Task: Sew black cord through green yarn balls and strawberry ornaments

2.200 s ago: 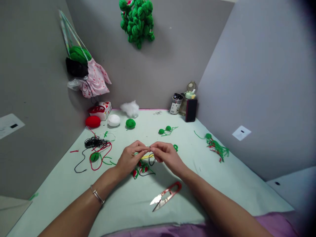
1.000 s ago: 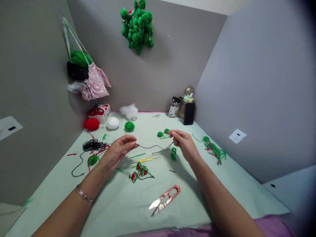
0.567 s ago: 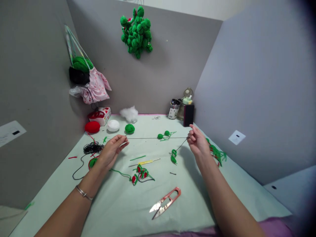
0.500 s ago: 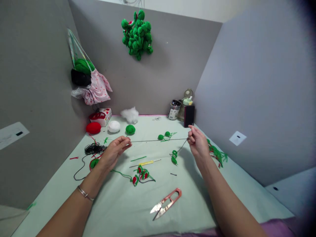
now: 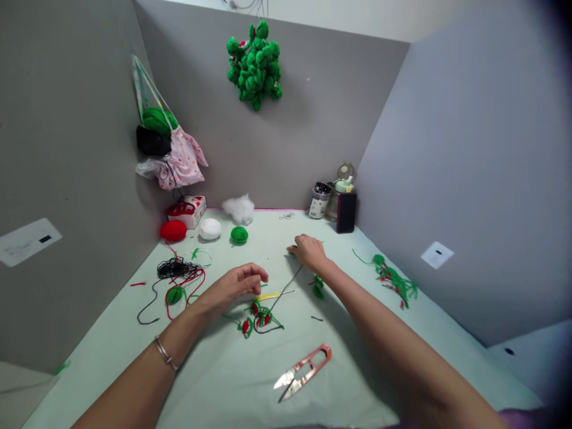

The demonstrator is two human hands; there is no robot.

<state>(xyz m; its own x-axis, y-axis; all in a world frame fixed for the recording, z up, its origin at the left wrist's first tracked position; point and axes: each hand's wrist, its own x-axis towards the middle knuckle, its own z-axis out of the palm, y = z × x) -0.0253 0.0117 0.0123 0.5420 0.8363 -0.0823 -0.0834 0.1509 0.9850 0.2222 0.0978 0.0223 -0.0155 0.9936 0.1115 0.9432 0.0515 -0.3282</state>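
My left hand [image 5: 243, 281] hovers over the table with loosely curled fingers and nothing visible in them. Beside its fingertips lies a yellow-handled crochet hook [image 5: 268, 296]. Farther back, my right hand [image 5: 308, 251] closes its fingers around a small green crocheted ball [image 5: 294, 246], mostly hidden by the hand. A dark yarn strand [image 5: 286, 287] runs from under that hand across the hook, toward red, white and green crocheted pieces [image 5: 264, 317]. Green leaf-like crocheted pieces [image 5: 318, 289] lie beneath my right wrist. Orange-handled thread snips [image 5: 308, 368] rest in front, blades apart.
Tangled black yarn [image 5: 176, 268] and red strands lie at left. Red [image 5: 173, 230], white [image 5: 210, 229] and green [image 5: 239, 235] yarn balls stand behind, near white stuffing [image 5: 239, 208]. A pen tin [image 5: 319, 202] and a dark phone-like slab [image 5: 346, 213] are at the back. Green-red pieces [image 5: 395, 280] lie right.
My left hand has let go of the dark strand and moved right and lower. The right hand has moved left to the small green balls, and the strand now hangs slack between it and the table.
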